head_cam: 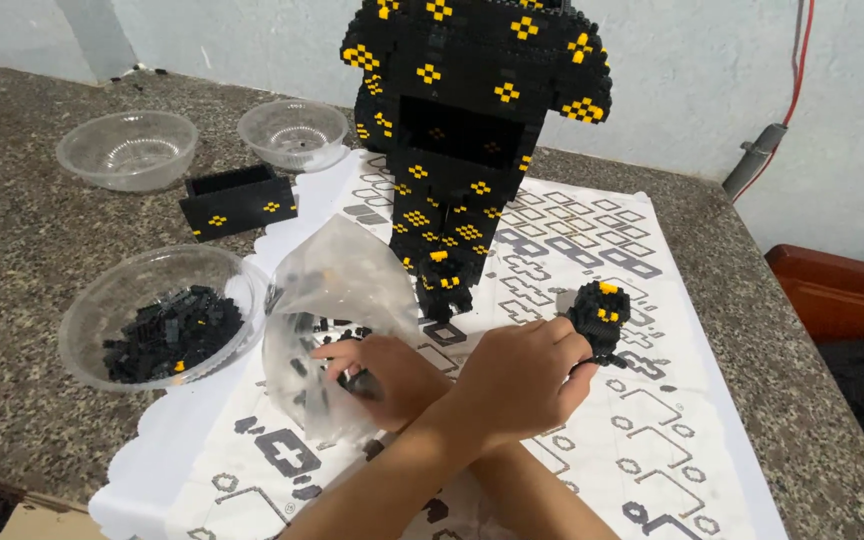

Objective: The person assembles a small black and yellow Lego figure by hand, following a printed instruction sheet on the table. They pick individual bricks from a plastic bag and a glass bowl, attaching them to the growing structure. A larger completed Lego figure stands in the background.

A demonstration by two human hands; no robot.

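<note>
A: Hands? They cross at the forearms.

B: Yes. The left hand [527,375] ends up on the right side of the view and is clenched on a small block piece [600,315], black with yellow dots, held just above the paper sheet [652,400]. The right hand [377,370] reaches across to the left, into the mouth of a clear bag [327,290]; its fingers are curled around small black bits inside, though what exactly it grips I can't tell.

A: Where's the bag?

B: On the sheet, just beside the bowl of bricks [167,320], which holds loose black bricks with a few yellow ones.

A: And the big thing?

B: A tall black model [462,130] with yellow dots stands upright on the sheet, behind both hands, with an open square hollow in its front.

A: Anything else?

B: A black box [237,200] with yellow dots sits on the speckled surface [12,200], left of the model. Two clear bowls sit behind it, the left bowl [127,150] and the right bowl [292,133]. A red cable [797,80] runs down the wall at the right.
</note>
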